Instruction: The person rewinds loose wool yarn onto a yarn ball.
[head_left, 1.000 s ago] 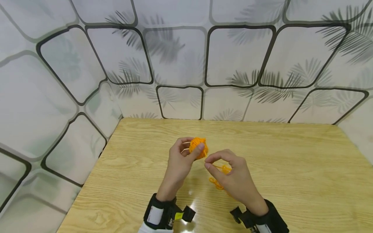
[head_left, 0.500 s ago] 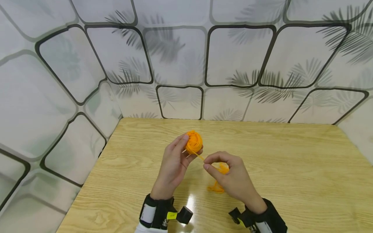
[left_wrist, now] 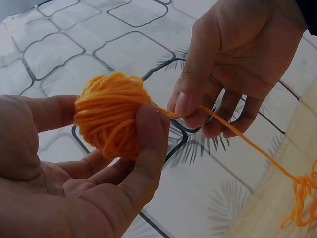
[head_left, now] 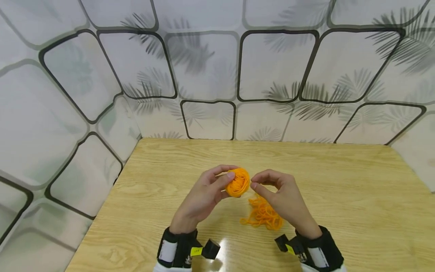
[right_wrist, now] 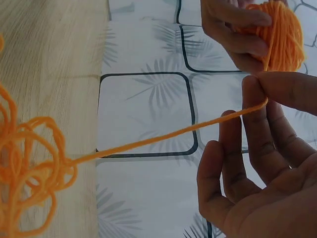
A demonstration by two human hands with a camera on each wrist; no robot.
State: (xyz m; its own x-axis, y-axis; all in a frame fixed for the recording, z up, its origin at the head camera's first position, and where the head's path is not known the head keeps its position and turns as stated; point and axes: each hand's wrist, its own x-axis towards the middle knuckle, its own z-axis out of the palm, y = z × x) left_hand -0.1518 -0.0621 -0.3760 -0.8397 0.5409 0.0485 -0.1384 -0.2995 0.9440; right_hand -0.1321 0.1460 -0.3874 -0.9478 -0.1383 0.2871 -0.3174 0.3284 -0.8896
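My left hand [head_left: 207, 192] grips an orange ball of yarn [head_left: 238, 183] between thumb and fingers, above the table. Close to the ball's right side, my right hand [head_left: 283, 194] pinches the yarn strand [left_wrist: 237, 133] between thumb and index finger. In the left wrist view the strand runs from the ball through that pinch and down to a loose heap of yarn [head_left: 265, 215] on the table. The right wrist view shows the strand [right_wrist: 163, 136] stretched straight from the heap to the fingertips, the other right fingers spread loosely.
The wooden table [head_left: 163, 166] spreads around both hands. Behind it and on the left stands a pale wall covering [head_left: 204, 68] with dark outlines and leaf prints. Each wrist wears a black strap with a small camera.
The yarn ball has turned in my left hand and sits lower and further right than half a second ago. My right hand has shifted right, and more of the loose heap shows.
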